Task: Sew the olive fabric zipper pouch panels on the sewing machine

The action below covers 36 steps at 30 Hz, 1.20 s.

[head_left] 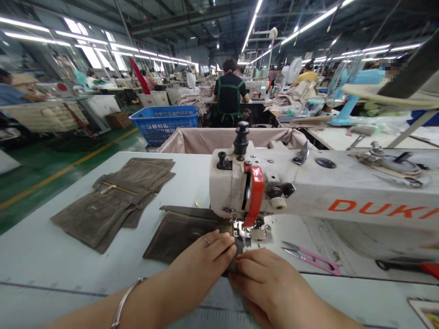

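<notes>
A dark olive fabric pouch (168,233) with a small label lies on the table, its right edge beside the presser foot (242,228) of the white sewing machine (308,183). My left hand (209,256), with a ring and a bracelet, rests its fingers flat on top of the pouch's right end. Close by, my right hand (264,278) has its fingers closed on the pouch's near right edge. Part of that edge is hidden under my fingers. To the right, pink thread snips (313,260) lie on the machine bed.
Further left on the table (30,256) lie several stacked olive fabric pieces (109,196), one with a zipper. Beyond the machine are a fabric-lined bin (199,139) and a blue plastic basket (164,123). A person (229,93) sits ahead, facing away.
</notes>
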Available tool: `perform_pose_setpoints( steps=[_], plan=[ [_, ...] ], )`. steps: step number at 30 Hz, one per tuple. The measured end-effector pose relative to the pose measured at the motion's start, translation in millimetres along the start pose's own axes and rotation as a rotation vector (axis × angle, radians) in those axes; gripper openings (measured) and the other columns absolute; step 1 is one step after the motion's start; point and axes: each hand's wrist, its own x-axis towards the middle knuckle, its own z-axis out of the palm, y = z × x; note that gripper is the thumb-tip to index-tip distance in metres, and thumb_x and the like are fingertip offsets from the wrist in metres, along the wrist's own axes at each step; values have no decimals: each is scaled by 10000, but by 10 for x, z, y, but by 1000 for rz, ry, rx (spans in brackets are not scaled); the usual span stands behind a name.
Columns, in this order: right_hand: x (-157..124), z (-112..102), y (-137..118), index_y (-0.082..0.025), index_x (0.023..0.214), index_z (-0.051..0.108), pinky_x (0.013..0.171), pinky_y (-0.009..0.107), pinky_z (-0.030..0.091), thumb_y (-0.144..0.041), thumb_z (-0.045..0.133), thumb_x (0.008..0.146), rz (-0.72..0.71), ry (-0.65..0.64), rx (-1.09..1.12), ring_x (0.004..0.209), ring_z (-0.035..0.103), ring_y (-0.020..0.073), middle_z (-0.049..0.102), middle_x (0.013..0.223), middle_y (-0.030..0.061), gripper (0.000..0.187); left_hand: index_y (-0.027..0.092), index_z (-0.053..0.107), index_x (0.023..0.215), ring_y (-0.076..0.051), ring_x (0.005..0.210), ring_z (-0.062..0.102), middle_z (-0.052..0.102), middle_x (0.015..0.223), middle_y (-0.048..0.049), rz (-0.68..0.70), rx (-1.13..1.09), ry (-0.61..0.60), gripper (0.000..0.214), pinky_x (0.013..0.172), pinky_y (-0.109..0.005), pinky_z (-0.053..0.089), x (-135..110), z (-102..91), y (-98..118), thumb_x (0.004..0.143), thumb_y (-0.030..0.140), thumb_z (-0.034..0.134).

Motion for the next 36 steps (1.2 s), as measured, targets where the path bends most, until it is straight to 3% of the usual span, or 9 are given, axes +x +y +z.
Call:
perform_pose_setpoints(
  steps=[6,12,18,22,29,36],
  plan=[
    [69,-43,10,-150,1132,659,902,404,497,-90,489,885,23,45,26,1006,586,244,666,1015,80,306,46,481,1371,-259,1329,433,545,1393,-117,3,20,33,428,1183,-393,308,58,17,-87,976,210,489],
    [14,-66,65,-155,1223,607,949,421,454,-77,474,901,40,55,78,1098,553,245,648,1120,84,357,98,522,1320,-219,1271,507,599,1303,-98,-38,-159,147,350,1166,-389,368,15,46,-134,978,139,462],
    [-54,-120,110,-162,1092,640,852,410,446,-54,484,880,64,66,133,991,560,232,646,1079,72,284,131,605,1162,-175,1099,592,666,1134,-62,-24,-293,307,225,1038,-321,482,-41,-19,-144,991,106,461],
    [-59,-114,115,-168,1111,638,805,407,437,-61,475,892,89,76,114,942,549,233,639,1042,76,293,135,632,1107,-177,1020,606,680,1084,-58,-50,-361,328,198,944,-320,518,-7,-31,-149,1001,137,465],
    [-5,-92,84,-208,1197,620,799,408,439,-74,486,870,145,64,32,922,525,242,623,1047,71,378,201,651,1102,-138,992,638,707,1055,-12,-239,-517,408,171,940,-279,512,17,-8,-156,1003,198,512],
    [4,-72,102,-209,1121,643,852,425,442,-84,500,856,138,38,48,954,545,243,632,1039,62,326,143,669,1022,-152,992,623,711,1015,-47,-53,-348,365,233,941,-294,511,51,-40,-146,1016,137,436]
  ],
)
